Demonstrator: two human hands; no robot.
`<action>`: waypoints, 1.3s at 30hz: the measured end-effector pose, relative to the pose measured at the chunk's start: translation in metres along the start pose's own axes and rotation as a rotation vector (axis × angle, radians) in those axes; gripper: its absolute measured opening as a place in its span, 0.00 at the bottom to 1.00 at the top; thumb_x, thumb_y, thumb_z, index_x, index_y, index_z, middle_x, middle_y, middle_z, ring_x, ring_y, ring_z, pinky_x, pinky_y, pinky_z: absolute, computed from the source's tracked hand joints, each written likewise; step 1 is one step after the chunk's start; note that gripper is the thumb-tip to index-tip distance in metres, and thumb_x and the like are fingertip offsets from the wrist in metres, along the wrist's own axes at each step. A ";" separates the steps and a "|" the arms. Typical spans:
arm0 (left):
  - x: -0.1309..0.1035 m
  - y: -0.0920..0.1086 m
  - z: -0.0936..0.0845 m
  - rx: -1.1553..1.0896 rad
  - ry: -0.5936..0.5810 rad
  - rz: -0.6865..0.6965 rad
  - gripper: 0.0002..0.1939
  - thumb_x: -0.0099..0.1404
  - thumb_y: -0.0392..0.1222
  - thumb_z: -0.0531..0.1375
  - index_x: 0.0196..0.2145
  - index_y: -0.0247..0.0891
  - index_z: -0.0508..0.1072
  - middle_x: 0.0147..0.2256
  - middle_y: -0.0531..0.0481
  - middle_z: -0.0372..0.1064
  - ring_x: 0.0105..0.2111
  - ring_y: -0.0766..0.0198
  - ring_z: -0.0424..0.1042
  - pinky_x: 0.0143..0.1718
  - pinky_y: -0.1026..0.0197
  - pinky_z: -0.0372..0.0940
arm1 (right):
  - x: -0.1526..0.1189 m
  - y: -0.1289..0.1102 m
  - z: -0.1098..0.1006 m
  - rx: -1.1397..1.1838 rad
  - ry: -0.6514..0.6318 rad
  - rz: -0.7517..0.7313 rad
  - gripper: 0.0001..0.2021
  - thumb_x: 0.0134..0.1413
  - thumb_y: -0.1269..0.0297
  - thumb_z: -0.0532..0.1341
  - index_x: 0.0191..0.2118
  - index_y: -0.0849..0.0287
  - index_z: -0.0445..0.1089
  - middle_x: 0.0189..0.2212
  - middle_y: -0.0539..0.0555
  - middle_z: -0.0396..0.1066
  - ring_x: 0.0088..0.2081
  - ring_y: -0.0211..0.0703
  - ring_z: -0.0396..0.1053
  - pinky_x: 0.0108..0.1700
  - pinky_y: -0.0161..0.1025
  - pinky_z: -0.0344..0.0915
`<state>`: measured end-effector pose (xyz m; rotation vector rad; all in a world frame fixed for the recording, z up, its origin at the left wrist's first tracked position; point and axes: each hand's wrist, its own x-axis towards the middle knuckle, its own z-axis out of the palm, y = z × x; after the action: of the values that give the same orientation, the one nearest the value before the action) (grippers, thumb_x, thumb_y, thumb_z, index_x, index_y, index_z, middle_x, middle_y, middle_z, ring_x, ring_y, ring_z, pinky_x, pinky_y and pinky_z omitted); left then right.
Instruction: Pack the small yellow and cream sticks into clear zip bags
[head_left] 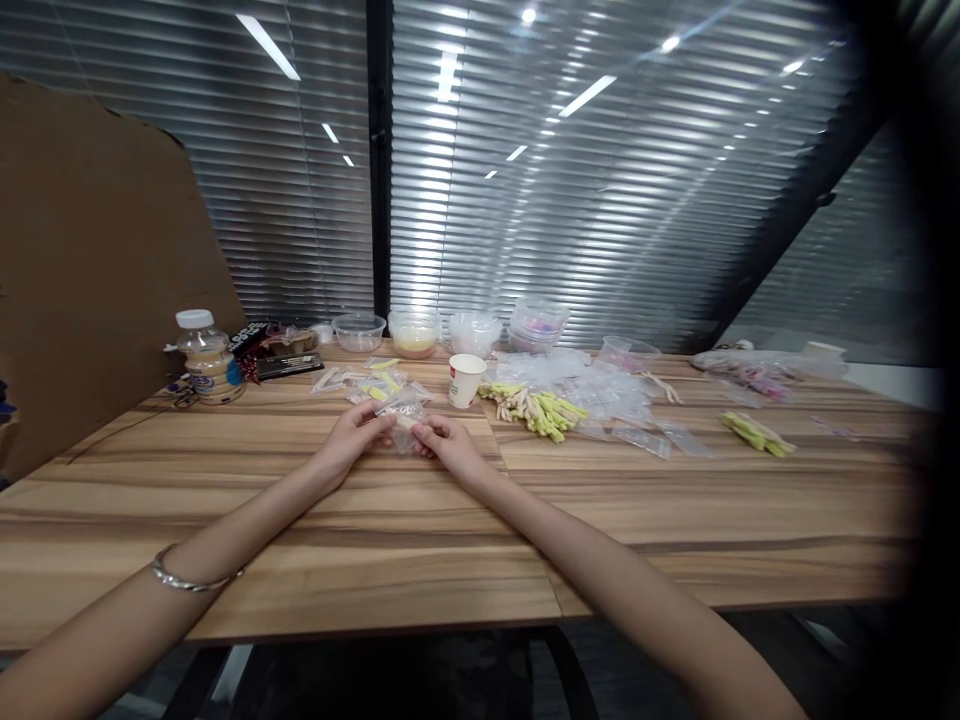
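Observation:
Between both hands I hold a small clear plastic bag [405,408] just above the wooden table [360,560]. Fingers of my left hand [355,440] pinch its left side. My right hand [445,444] grips the lower right side of the same bag. Something pale shows inside, too small to name. Right behind the bag lie several filled clear bags with yellow and pale pieces [384,383]. A white paper cup [466,381] stands beside my right hand. Further right rests a pile of yellow-green and beige twisted strips [536,412].
Many clear plastic bags [600,392] spread right of the cup. Clear plastic tubs [415,332] line the back by the window blinds. A bottle with a white lid [207,360] stands left, near a cardboard panel [97,260]. Another yellow-green bundle [757,433] lies far right.

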<state>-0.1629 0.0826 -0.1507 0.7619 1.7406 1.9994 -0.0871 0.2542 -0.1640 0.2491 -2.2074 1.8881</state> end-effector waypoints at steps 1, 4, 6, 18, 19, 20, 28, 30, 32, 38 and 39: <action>0.000 0.001 0.000 -0.008 0.005 -0.010 0.16 0.55 0.47 0.63 0.38 0.35 0.69 0.37 0.49 0.69 0.36 0.65 0.68 0.36 0.64 0.65 | 0.000 0.000 0.001 -0.015 -0.006 -0.005 0.20 0.52 0.46 0.57 0.28 0.62 0.68 0.24 0.51 0.66 0.26 0.35 0.61 0.30 0.33 0.56; -0.001 0.003 0.001 -0.041 0.037 -0.041 0.14 0.55 0.48 0.62 0.36 0.36 0.69 0.34 0.51 0.68 0.36 0.65 0.68 0.36 0.64 0.65 | -0.001 -0.001 0.003 -0.080 -0.013 -0.015 0.19 0.53 0.48 0.57 0.30 0.62 0.69 0.23 0.51 0.66 0.26 0.35 0.61 0.30 0.32 0.56; 0.000 0.004 0.001 -0.049 0.068 -0.033 0.13 0.55 0.47 0.62 0.34 0.37 0.69 0.34 0.52 0.68 0.36 0.65 0.68 0.36 0.64 0.64 | -0.002 -0.002 0.004 -0.130 -0.006 -0.024 0.18 0.54 0.49 0.56 0.29 0.62 0.69 0.23 0.50 0.66 0.26 0.35 0.61 0.30 0.32 0.55; 0.006 -0.009 -0.008 -0.035 0.085 -0.014 0.07 0.53 0.40 0.61 0.26 0.35 0.66 0.30 0.53 0.66 0.31 0.68 0.67 0.33 0.68 0.63 | -0.002 -0.002 0.004 -0.179 0.087 -0.066 0.16 0.55 0.51 0.56 0.30 0.61 0.66 0.23 0.49 0.64 0.26 0.36 0.60 0.29 0.32 0.55; 0.007 -0.010 -0.009 -0.011 0.062 -0.030 0.08 0.53 0.40 0.61 0.27 0.35 0.66 0.30 0.52 0.67 0.30 0.68 0.68 0.32 0.68 0.63 | -0.001 0.000 0.003 -0.153 0.124 -0.066 0.16 0.55 0.51 0.56 0.29 0.60 0.65 0.22 0.48 0.62 0.25 0.35 0.59 0.28 0.32 0.54; 0.007 -0.010 -0.009 0.034 0.036 -0.049 0.08 0.53 0.41 0.61 0.28 0.35 0.66 0.29 0.52 0.68 0.28 0.68 0.68 0.29 0.68 0.63 | 0.000 0.001 0.002 -0.129 0.161 -0.065 0.16 0.55 0.50 0.56 0.28 0.60 0.63 0.21 0.48 0.61 0.24 0.35 0.58 0.27 0.32 0.53; 0.002 -0.003 -0.005 0.244 -0.113 -0.094 0.14 0.59 0.51 0.59 0.31 0.36 0.65 0.16 0.54 0.63 0.16 0.70 0.61 0.18 0.70 0.53 | 0.002 0.000 -0.002 0.021 0.322 -0.122 0.18 0.56 0.47 0.54 0.30 0.59 0.62 0.19 0.46 0.56 0.22 0.34 0.55 0.25 0.32 0.51; 0.001 -0.002 -0.005 0.188 -0.056 -0.061 0.15 0.59 0.51 0.60 0.30 0.36 0.64 0.18 0.53 0.64 0.18 0.71 0.62 0.19 0.70 0.54 | 0.002 -0.003 -0.003 0.035 0.361 -0.135 0.18 0.58 0.47 0.50 0.35 0.58 0.64 0.20 0.47 0.57 0.22 0.35 0.56 0.26 0.32 0.53; 0.003 -0.003 -0.006 0.120 0.013 -0.036 0.15 0.57 0.51 0.62 0.31 0.36 0.65 0.20 0.54 0.64 0.19 0.71 0.62 0.21 0.70 0.56 | 0.003 -0.006 -0.010 0.009 0.441 -0.163 0.19 0.61 0.48 0.46 0.40 0.58 0.64 0.20 0.47 0.58 0.24 0.36 0.58 0.29 0.33 0.57; 0.014 -0.007 -0.017 -0.119 0.171 0.024 0.15 0.51 0.46 0.66 0.32 0.36 0.68 0.22 0.56 0.62 0.22 0.73 0.62 0.24 0.71 0.57 | 0.013 -0.007 -0.073 -0.361 0.787 -0.321 0.14 0.61 0.58 0.46 0.46 0.58 0.62 0.34 0.53 0.65 0.37 0.39 0.63 0.42 0.37 0.60; 0.015 -0.007 -0.020 -0.150 0.186 0.009 0.15 0.51 0.46 0.67 0.32 0.36 0.67 0.22 0.56 0.62 0.23 0.73 0.62 0.25 0.71 0.58 | 0.015 -0.004 -0.088 -0.418 0.862 -0.324 0.14 0.59 0.61 0.46 0.47 0.58 0.61 0.38 0.55 0.65 0.39 0.40 0.63 0.44 0.37 0.60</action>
<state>-0.1875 0.0772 -0.1575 0.5515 1.6624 2.2398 -0.0949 0.3402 -0.1433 -0.2325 -1.7382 1.0279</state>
